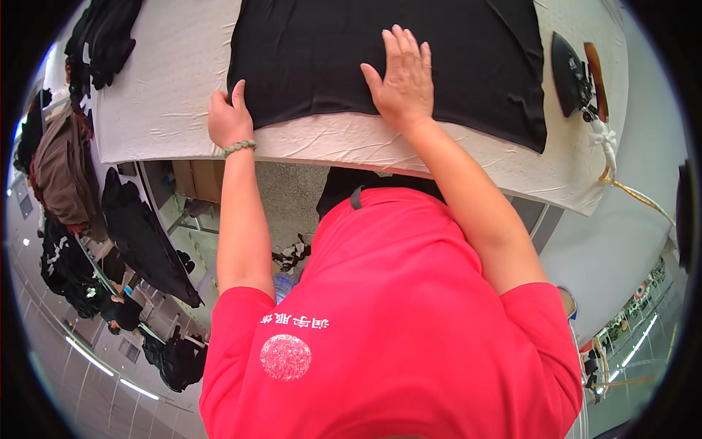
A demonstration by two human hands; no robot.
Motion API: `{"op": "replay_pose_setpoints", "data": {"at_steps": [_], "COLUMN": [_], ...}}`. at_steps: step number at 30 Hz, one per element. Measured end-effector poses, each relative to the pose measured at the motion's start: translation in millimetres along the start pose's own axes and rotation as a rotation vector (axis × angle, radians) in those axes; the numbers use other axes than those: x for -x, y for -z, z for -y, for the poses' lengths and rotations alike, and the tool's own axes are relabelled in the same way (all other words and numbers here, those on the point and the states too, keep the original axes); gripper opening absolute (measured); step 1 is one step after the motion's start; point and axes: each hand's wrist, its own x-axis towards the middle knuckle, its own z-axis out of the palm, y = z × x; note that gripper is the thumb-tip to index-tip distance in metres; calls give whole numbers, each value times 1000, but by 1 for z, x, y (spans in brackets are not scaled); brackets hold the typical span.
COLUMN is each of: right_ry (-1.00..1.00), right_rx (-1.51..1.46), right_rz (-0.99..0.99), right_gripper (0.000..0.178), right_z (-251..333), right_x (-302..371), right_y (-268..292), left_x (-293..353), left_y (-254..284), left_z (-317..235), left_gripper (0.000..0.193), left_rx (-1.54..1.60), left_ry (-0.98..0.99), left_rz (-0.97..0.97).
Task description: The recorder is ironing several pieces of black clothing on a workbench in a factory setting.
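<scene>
A wide black piece of fabric (322, 73) lies spread over the white padded table, with faint creases in it. At its near left corner, my left hand (230, 119) is closed with the fingers curled under and the thumb raised along the fabric's edge. The fingertips there are hidden. My right hand (404, 82) rests flat on the fabric near its front edge, fingers stretched out and thumb apart. A beaded bracelet (240, 148) circles my left wrist.
On the table's right side stands an iron (570, 77) with a brown handle and a white-wrapped hose (608, 150). Dark garments (110, 40) lie at the far left of the white table (168, 80). More clothes (66, 172) hang along the left. Cloth scraps (292, 254) lie below.
</scene>
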Motion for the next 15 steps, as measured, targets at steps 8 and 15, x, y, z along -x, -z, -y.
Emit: {"op": "replay_pose_setpoints", "data": {"at_steps": [8,15], "right_ry": [62,65], "right_rx": [141,172], "right_rz": [124,148], "right_gripper": [72,71], "right_z": [8,8], "right_x": [-5,-6], "right_y": [2,3], "left_x": [-45,-46], "left_y": [8,-4], "left_z": [37,39], "left_gripper": [43,37], "left_rx": [231,122], "left_ry": [-223,-322], "left_rz": [-76,-15]}}
